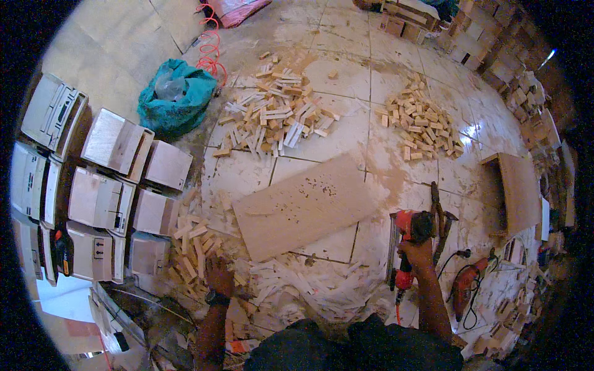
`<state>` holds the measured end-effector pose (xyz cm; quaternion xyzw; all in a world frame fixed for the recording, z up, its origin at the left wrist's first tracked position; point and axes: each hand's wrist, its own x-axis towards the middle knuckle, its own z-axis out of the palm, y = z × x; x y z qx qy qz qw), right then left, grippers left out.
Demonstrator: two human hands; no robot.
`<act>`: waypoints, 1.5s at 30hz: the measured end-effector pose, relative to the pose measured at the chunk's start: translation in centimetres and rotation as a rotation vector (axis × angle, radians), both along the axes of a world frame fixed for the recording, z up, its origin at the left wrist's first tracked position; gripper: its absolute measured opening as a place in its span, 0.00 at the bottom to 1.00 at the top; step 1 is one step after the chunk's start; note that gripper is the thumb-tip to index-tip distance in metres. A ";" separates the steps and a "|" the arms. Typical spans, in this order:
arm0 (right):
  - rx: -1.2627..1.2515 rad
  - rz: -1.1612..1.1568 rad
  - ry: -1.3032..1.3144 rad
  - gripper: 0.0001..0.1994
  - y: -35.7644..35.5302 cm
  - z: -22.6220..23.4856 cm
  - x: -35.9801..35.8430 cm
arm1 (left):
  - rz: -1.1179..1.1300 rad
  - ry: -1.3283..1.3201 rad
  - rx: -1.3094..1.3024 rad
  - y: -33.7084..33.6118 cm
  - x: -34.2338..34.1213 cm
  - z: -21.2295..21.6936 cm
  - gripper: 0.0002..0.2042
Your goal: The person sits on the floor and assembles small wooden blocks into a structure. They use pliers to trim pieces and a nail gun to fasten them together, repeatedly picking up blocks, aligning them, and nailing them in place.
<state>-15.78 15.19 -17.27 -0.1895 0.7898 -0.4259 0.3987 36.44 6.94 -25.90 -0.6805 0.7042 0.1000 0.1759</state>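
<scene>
My right hand (418, 255) is wrapped round the handle of a red and black nail gun (404, 221), held over the floor at the right. An orange-red air hose (398, 314) runs from the handle's lower end. My left hand (220, 277), with a dark watch on its wrist, reaches to a heap of small wood strips (197, 244) at the lower left. Its fingers look stretched out and apart at the heap's edge. Between my hands, a little farther off, a flat rectangular wooden board (303, 207) lies on the tiles, with small dark bits scattered on it.
Two piles of wood blocks (278, 114) (421, 120) lie beyond the board. Stacked wooden boxes (96, 198) stand left, near a teal sack (176, 99). An open wooden box (516, 195), a hammer-like tool (439, 216) and a corded orange power tool (467, 284) are at right.
</scene>
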 end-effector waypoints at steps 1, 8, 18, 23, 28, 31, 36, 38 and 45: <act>-0.012 -0.030 -0.023 0.18 0.0 -0.1 0.3 | -0.012 -0.004 -0.037 -0.1 0.6 -1.2 0.35; -0.145 0.002 -0.005 0.21 0.8 0.4 1.1 | 0.597 1.072 -0.149 -3.2 8.3 -12.4 0.27; -0.102 -0.011 -0.035 0.19 1.3 0.3 0.0 | 0.215 1.192 -0.151 -6.8 -10.8 -1.2 0.17; -0.055 0.039 0.048 0.19 1.2 1.1 0.7 | -0.355 0.705 -0.127 -9.1 -26.8 -4.9 0.22; 0.069 0.040 0.037 0.20 1.1 2.2 0.7 | 0.025 0.781 0.023 -10.2 -30.4 -7.5 0.26; -0.022 -0.012 0.035 0.20 1.1 2.2 0.7 | -0.026 0.752 -0.046 -9.8 -29.7 -7.4 0.26; 0.064 0.026 0.049 0.20 1.0 1.6 0.2 | 0.032 0.871 -0.010 -8.2 -28.2 -5.3 0.22; -0.029 -0.005 0.003 0.19 1.1 1.4 0.0 | 0.452 1.101 0.186 -7.0 -26.1 -4.0 0.19; -0.010 0.028 -0.042 0.19 1.7 0.9 -0.8 | -0.107 0.622 -0.269 -1.8 -10.2 -2.6 0.10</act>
